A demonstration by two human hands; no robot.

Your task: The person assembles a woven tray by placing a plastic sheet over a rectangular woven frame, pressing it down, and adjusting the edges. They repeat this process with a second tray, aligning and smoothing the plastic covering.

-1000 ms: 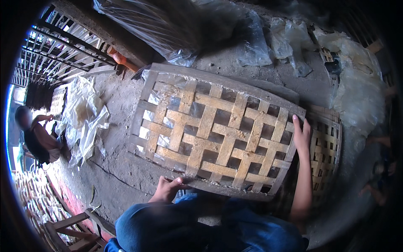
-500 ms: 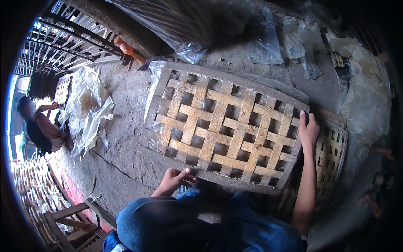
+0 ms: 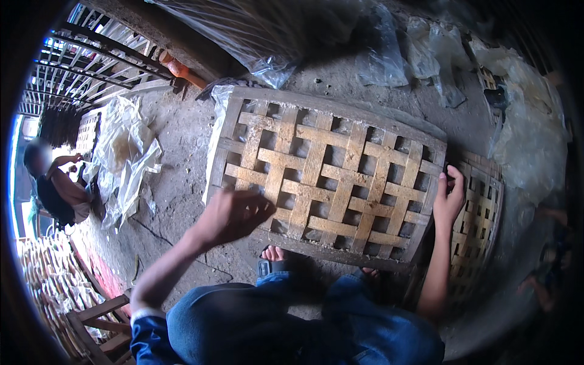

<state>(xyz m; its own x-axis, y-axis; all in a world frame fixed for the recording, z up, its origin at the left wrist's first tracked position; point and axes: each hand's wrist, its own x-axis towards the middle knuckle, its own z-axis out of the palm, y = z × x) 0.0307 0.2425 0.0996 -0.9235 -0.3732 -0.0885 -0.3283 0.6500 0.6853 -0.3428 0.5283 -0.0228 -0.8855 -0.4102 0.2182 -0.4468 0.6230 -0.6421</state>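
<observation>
A woven lattice panel of pale bamboo strips (image 3: pixel 328 173) lies flat on the dirt floor in front of me, framed by grey wooden edges. My right hand (image 3: pixel 448 201) grips its right edge, fingers curled over the frame. My left hand (image 3: pixel 231 214) hovers blurred over the panel's near left corner, fingers loosely bent, holding nothing that I can see. My feet in sandals (image 3: pixel 277 261) poke out under the panel's near edge, above my blue trousers.
A second woven panel (image 3: pixel 480 213) lies under the right edge. Crumpled clear plastic sheets (image 3: pixel 125 152) lie at left, more plastic bags (image 3: pixel 267 30) at the back. Another person (image 3: pixel 58 188) sits far left. Stacked lattice frames (image 3: pixel 85 67) stand at upper left; a wooden stool (image 3: pixel 97 322) at lower left.
My left hand has lifted from the panel's near edge and swung up over its near left corner. The panel sits closer in view. My right hand keeps its grip.
</observation>
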